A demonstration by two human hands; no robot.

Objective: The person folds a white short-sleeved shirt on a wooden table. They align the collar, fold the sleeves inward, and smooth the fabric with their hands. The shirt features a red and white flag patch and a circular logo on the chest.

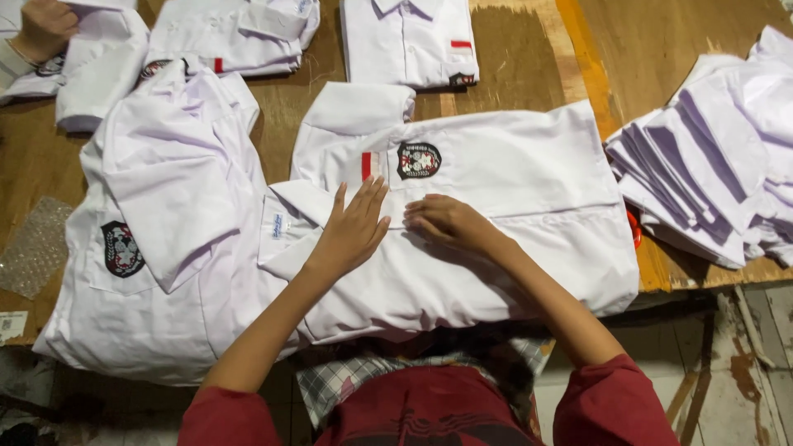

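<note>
The left hand (351, 230) is lying flat and open, fingers spread, pressing on the front of a white shirt (512, 206) near its collar (301, 216). The right hand (446, 221) is resting just beside it on the same shirt, fingers loosely curled with the tips pressing the cloth, gripping nothing. The shirt is lying spread across the near edge of a wooden table (644, 41), with a round badge (419, 160) and a small red stripe (366, 165) on its chest just above the hands. A second shirt (165, 215) is lying crumpled to the left, partly overlapping the first. Folded shirts (409, 41) are sitting in a row along the far edge, and a stack of folded white cloth (719, 165) is sitting at the right. At the top left, another person's hand (41, 29) is resting on a shirt. A bubble wrap scrap (33, 248) is lying at the left edge.
</note>
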